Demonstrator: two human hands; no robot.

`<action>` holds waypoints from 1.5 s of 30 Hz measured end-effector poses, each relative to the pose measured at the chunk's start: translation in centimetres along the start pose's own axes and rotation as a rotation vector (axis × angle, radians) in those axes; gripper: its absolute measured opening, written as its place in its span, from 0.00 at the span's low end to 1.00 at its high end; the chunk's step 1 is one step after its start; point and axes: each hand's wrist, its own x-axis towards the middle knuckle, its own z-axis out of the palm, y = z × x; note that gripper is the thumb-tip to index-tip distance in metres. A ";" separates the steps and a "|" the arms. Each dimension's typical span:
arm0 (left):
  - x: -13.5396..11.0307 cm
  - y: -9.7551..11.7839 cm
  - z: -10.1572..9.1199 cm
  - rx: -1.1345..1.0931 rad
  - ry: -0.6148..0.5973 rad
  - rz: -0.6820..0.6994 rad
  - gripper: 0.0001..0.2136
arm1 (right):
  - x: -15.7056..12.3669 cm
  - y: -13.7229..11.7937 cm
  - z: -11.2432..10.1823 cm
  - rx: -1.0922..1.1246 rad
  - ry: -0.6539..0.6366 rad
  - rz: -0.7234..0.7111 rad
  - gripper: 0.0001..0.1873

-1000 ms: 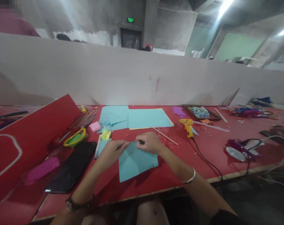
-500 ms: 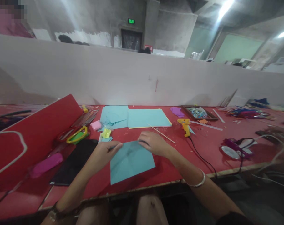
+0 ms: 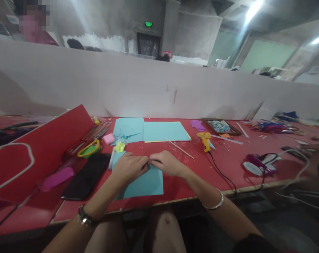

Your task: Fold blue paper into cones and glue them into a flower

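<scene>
Left hand (image 3: 129, 168) covering blue paper (image 3: 149, 184) corner, right hand (image 3: 166, 163) alongside, grip unclear

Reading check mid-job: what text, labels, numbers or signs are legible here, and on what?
Green lit sign above the dark doorway: too blurred to read.
Red sign right of the doorway: too small to read.
Nothing readable on the red table or the blue paper.

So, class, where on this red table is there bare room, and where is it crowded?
Bare: the red strip between the right hand and the black cord, and between that cord and the purple gadget. Crowded: left of the blue sheet by the phone, and around the tray.
</scene>
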 end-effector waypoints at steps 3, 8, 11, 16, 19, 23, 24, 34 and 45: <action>-1.2 -0.9 -0.9 0.047 0.066 0.064 0.11 | -0.5 -0.2 -0.3 0.071 -0.002 -0.056 0.14; -4.5 -4.0 -2.2 0.071 -0.053 -0.072 0.12 | -2.1 1.0 -1.4 0.110 0.007 -0.032 0.15; -5.0 -4.9 -2.9 0.018 -0.283 -0.356 0.12 | -2.7 1.7 -1.8 0.108 0.029 -0.003 0.16; -2.1 -2.6 -3.6 -0.333 -0.434 -0.387 0.15 | -2.0 1.2 -1.0 -0.014 -0.044 -0.055 0.14; -0.9 -1.6 -3.0 -0.371 -0.703 -0.236 0.13 | -1.6 0.6 -0.6 -0.098 -0.026 -0.101 0.14; -0.7 -1.7 -1.8 -0.503 -0.620 -0.285 0.16 | -1.7 -0.1 -0.7 -0.378 0.029 -0.044 0.14; -0.6 -1.7 -1.6 -0.506 -0.605 -0.288 0.16 | -1.7 -0.4 -0.7 -0.425 0.057 -0.035 0.13; 1.0 -0.9 -2.2 -0.612 -0.438 -0.339 0.15 | -1.7 -0.6 -1.2 -0.263 0.193 0.009 0.09; -0.6 -3.4 -3.9 -0.523 -0.380 -0.554 0.17 | -3.5 3.2 -2.9 -0.161 0.405 0.132 0.09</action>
